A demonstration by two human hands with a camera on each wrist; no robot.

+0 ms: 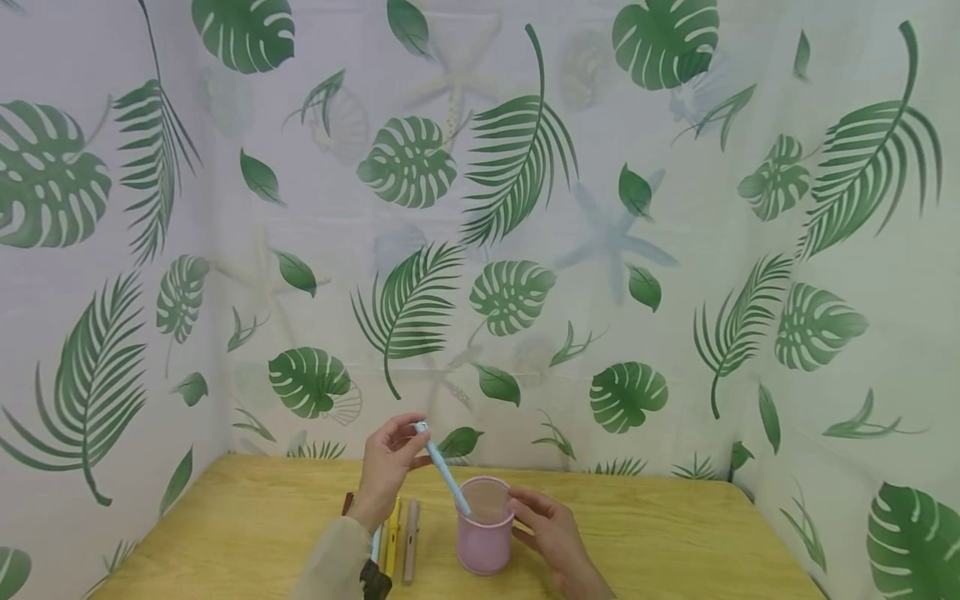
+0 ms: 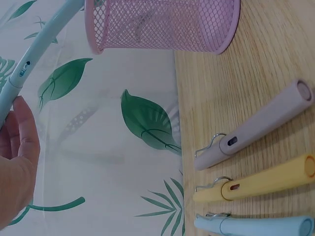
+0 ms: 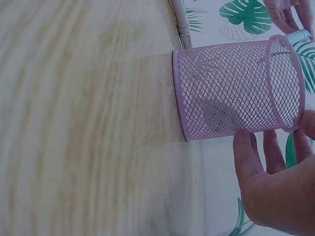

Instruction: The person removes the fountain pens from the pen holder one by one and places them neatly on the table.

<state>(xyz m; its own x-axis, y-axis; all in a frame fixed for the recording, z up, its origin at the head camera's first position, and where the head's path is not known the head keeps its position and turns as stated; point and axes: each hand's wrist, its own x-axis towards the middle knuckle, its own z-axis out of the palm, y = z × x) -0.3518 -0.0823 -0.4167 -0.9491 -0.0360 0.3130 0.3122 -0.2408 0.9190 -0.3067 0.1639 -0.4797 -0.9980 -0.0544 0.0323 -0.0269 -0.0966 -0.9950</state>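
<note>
My left hand (image 1: pixel 390 462) pinches a light blue pen (image 1: pixel 446 475) near its upper end. The pen slants down to the right, its lower end at the mouth of a pink mesh pen holder (image 1: pixel 483 546). In the left wrist view the hand (image 2: pixel 19 157) grips the same pen (image 2: pixel 44 42) beside the holder (image 2: pixel 162 24). My right hand (image 1: pixel 551 533) holds the holder's right side near the rim. The right wrist view shows fingertips (image 3: pixel 242 140) against the mesh and the thumb by the rim. The holder stands upright on the table.
Left of the holder, a greyish-mauve pen (image 2: pixel 256 125), a yellow pen (image 2: pixel 266 181) and another light blue pen (image 2: pixel 266 226) lie side by side on the wooden table (image 1: pixel 660 542). A dark red item (image 1: pixel 347 502) shows partly behind the left wrist. A leaf-patterned curtain (image 1: pixel 480 208) hangs behind.
</note>
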